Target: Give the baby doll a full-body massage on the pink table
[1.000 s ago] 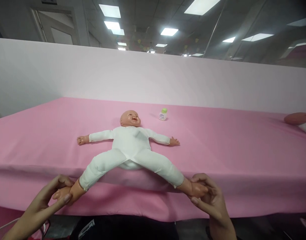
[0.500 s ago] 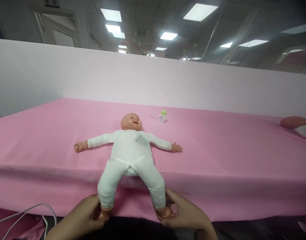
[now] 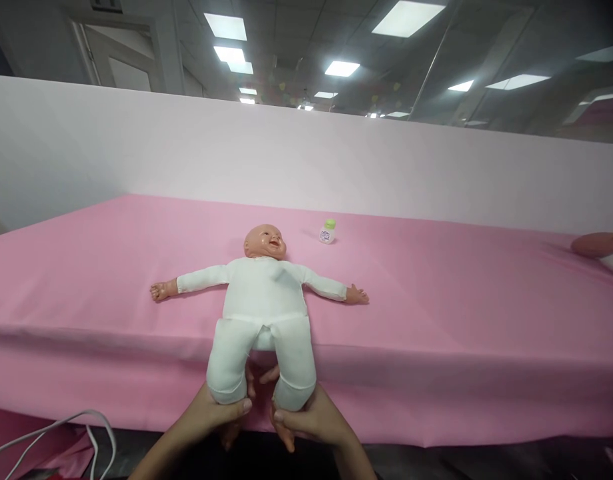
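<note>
Doll (image 3: 263, 303) in a white suit lies on its back on the pink table (image 3: 461, 313), arms spread, hips at the front edge and legs hanging over it. My left hand (image 3: 213, 417) grips one lower leg, my right hand (image 3: 311, 421) grips the other, knees pressed together. Wide bare cloth lies on both sides; a small bottle (image 3: 327, 231) stands well behind the head.

Pink-covered worktop (image 3: 461, 313) spans view. Pale partition wall (image 3: 336, 167) behind, 12 o'clock. Dark ceiling above, lit panel lights (image 3: 406, 17). Door (image 3: 119, 57) at 11 o'clock. White cable (image 3: 61, 430) on floor, 8 o'clock.
</note>
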Action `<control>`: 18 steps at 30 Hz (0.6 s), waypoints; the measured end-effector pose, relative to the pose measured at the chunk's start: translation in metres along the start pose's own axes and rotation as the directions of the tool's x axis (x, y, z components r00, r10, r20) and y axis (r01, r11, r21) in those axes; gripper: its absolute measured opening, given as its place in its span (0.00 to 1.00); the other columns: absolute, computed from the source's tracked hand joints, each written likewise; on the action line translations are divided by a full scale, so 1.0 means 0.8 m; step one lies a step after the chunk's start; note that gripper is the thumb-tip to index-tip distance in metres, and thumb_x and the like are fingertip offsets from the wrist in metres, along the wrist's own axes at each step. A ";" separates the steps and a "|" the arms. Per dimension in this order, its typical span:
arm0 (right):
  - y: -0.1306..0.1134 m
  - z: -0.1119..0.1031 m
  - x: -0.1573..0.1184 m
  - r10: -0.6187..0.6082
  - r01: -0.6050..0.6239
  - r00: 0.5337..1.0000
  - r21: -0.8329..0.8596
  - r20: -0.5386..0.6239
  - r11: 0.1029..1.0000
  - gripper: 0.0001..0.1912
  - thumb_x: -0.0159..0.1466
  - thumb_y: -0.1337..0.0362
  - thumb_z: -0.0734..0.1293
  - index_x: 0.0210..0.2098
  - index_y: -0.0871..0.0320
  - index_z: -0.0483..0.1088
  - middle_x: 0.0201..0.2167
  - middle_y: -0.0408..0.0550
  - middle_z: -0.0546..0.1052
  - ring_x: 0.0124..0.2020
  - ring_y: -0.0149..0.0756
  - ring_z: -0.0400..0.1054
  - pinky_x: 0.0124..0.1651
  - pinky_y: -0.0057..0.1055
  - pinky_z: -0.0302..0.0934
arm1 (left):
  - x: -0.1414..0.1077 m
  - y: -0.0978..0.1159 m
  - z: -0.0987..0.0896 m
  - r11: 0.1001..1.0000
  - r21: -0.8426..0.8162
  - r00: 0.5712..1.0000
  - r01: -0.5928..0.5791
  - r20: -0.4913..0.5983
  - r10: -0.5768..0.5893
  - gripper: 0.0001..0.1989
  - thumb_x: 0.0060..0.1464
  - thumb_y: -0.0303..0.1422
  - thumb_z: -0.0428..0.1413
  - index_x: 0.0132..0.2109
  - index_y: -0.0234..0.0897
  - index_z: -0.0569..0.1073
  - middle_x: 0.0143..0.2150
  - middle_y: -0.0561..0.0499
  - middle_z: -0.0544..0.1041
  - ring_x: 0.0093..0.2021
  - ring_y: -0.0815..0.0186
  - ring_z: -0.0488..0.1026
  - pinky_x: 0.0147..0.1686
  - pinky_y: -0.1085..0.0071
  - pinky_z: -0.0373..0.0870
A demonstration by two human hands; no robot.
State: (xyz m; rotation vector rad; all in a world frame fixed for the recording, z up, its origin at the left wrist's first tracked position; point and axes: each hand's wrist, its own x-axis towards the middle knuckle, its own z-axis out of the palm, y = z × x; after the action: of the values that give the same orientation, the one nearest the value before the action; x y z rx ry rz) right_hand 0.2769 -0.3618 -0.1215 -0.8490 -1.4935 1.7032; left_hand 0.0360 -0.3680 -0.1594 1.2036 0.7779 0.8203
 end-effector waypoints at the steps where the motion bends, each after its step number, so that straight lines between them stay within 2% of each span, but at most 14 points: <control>1: 0.007 0.002 0.003 -0.013 0.013 0.999 0.012 -0.038 1.000 0.31 0.51 0.45 0.80 0.46 0.57 0.74 0.27 0.43 0.77 0.26 0.34 0.70 0.30 0.30 0.65 | 0.004 -0.003 0.000 1.000 0.006 1.000 -0.003 -0.013 0.003 0.28 0.54 0.56 0.65 0.46 0.37 0.69 0.15 0.58 0.68 0.13 0.70 0.61 0.17 0.75 0.56; 4: 0.022 0.008 0.013 -0.028 0.030 0.996 0.029 -0.085 0.999 0.28 0.49 0.44 0.80 0.37 0.57 0.73 0.32 0.47 0.78 0.30 0.35 0.71 0.34 0.32 0.67 | 0.011 -0.004 0.001 0.999 0.031 0.994 -0.027 -0.107 0.030 0.28 0.53 0.55 0.66 0.47 0.36 0.72 0.16 0.58 0.69 0.15 0.69 0.64 0.20 0.72 0.62; 8: 0.037 0.015 0.022 0.010 -0.008 0.989 0.015 -0.146 1.000 0.27 0.54 0.41 0.77 0.37 0.56 0.72 0.19 0.39 0.71 0.20 0.32 0.65 0.25 0.30 0.62 | 0.013 -0.002 0.003 0.994 0.068 0.944 -0.088 -0.312 0.105 0.25 0.49 0.51 0.70 0.43 0.36 0.75 0.29 0.50 0.79 0.30 0.62 0.76 0.33 0.68 0.73; 10: 0.045 0.017 0.025 0.033 -0.032 0.986 0.015 -0.160 0.999 0.27 0.56 0.40 0.76 0.39 0.56 0.71 0.15 0.36 0.68 0.15 0.31 0.62 0.21 0.29 0.59 | 0.014 -0.005 0.003 0.995 0.043 0.932 -0.086 -0.349 0.095 0.26 0.48 0.51 0.71 0.42 0.36 0.75 0.31 0.48 0.80 0.31 0.62 0.76 0.33 0.67 0.73; 14: 0.064 0.020 0.033 0.060 -0.057 0.985 0.022 -0.162 0.998 0.33 0.54 0.37 0.76 0.41 0.56 0.68 0.12 0.32 0.64 0.11 0.28 0.57 0.17 0.27 0.54 | 0.015 -0.014 0.003 0.998 -0.060 0.975 -0.030 -0.222 0.016 0.30 0.47 0.54 0.70 0.44 0.36 0.72 0.20 0.57 0.72 0.15 0.71 0.62 0.20 0.72 0.61; 18: 0.080 0.023 0.041 0.086 -0.084 0.986 0.017 -0.143 0.996 0.35 0.48 0.35 0.78 0.37 0.55 0.66 0.13 0.31 0.64 0.11 0.24 0.53 0.15 0.26 0.48 | 0.015 -0.016 0.002 1.000 0.000 0.998 -0.017 -0.068 0.017 0.26 0.52 0.52 0.69 0.43 0.36 0.71 0.14 0.61 0.65 0.14 0.74 0.56 0.18 0.75 0.51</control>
State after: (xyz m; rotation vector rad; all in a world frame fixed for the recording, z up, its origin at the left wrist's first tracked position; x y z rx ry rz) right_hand 0.2385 -0.3494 -0.1839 -1.0205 -1.3680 1.6718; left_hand 0.0445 -0.3606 -0.1726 1.1881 0.8229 0.8794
